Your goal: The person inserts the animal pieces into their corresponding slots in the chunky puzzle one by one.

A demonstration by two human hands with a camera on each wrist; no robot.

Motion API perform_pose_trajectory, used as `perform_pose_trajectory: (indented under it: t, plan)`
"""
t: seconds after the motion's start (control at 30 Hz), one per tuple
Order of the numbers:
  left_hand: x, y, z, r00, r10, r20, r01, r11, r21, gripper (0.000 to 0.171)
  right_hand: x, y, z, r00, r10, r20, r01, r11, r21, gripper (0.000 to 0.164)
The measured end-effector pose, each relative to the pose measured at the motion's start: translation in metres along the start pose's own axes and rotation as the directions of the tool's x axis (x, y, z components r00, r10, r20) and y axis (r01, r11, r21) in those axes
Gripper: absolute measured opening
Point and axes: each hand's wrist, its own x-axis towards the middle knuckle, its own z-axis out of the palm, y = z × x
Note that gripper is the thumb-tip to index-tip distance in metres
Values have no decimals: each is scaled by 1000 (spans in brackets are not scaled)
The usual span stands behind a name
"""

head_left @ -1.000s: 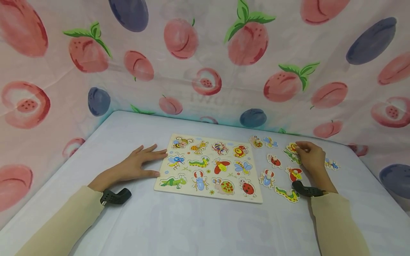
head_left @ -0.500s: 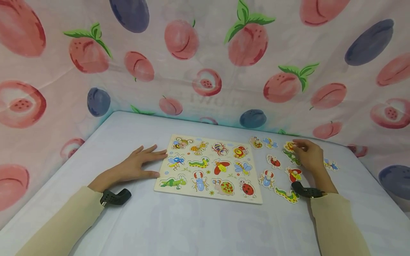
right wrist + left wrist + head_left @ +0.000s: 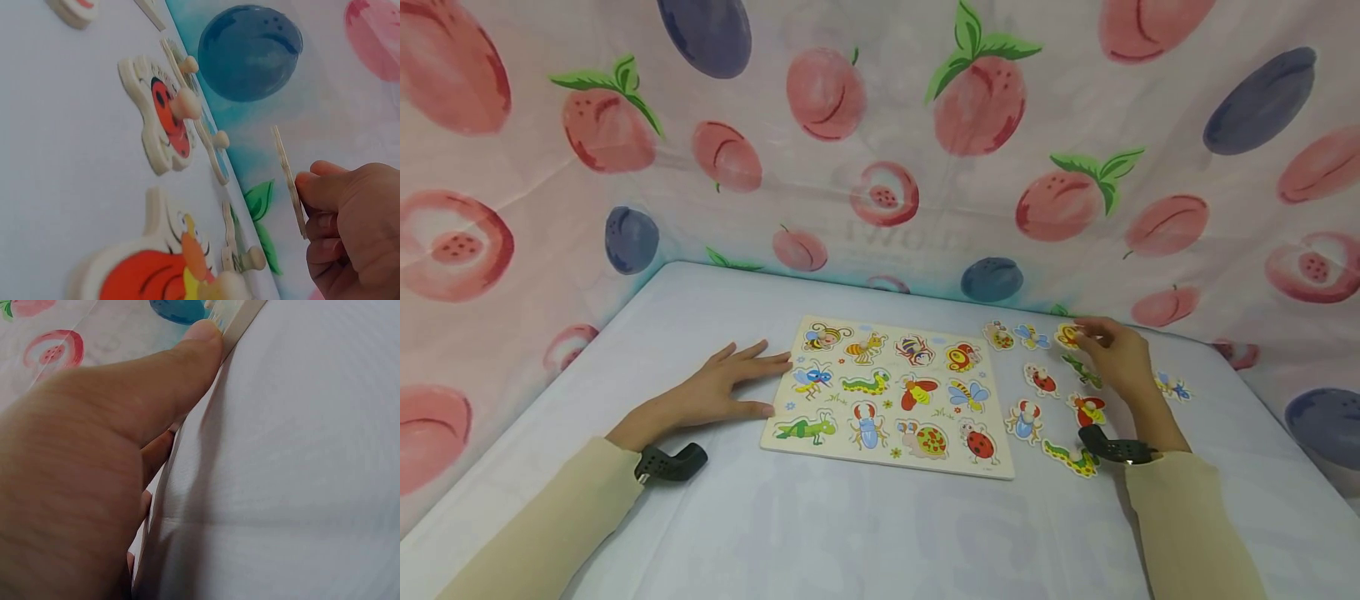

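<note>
My right hand pinches a red-and-yellow butterfly puzzle piece between thumb and fingers. In the right wrist view that piece appears edge-on, raised off the table. Fingers spread, my left hand rests at the left edge of a wooden insect puzzle board, its thumb touching the board's side. Below the right hand lie a green grasshopper piece and a red-winged insect piece. A ladybug piece is to their left.
More knobbed pieces lie right of the board: a snail, a dragonfly, a stag beetle and a caterpillar. A blue insect piece lies beyond the right wrist. A fruit-print cloth backs the white table.
My right hand has moved left and slightly back with the butterfly piece, away from the grasshopper piece, which now shows more fully. The left hand and board have stayed in place.
</note>
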Motion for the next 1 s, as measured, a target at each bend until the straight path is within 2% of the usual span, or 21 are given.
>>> perform_pose_trajectory:
  t: [0.1,0.33,0.43,0.57,0.7,0.9,1.0]
  plan:
    - [0,0,0,1000,3,1,-3,1000,1,71,4,3,3,1000,-18,-11,18,1000,1,41]
    - [0,2,0,1000,1,3,-1,1000,-3,71,33,49,25,991,-110,-74,106,993,-53,47]
    - [0,2,0,1000,-3,6,3,1000,-5,71,37,49,29,987,-143,-72,140,989,-42,44]
    - [0,2,-1,1000,-4,6,4,1000,-5,71,37,39,31,973,-218,-71,216,976,-38,40]
    - [-1,1,-1,1000,-2,3,3,1000,-8,71,30,21,28,958,-278,-67,277,960,-27,39]
    - [-1,0,-1,1000,-7,5,7,1000,-6,70,9,-25,17,960,-280,-7,280,957,75,37]
    - [-1,0,-2,1000,-8,4,8,1000,-6,70,3,-40,15,962,-274,2,273,958,87,32]
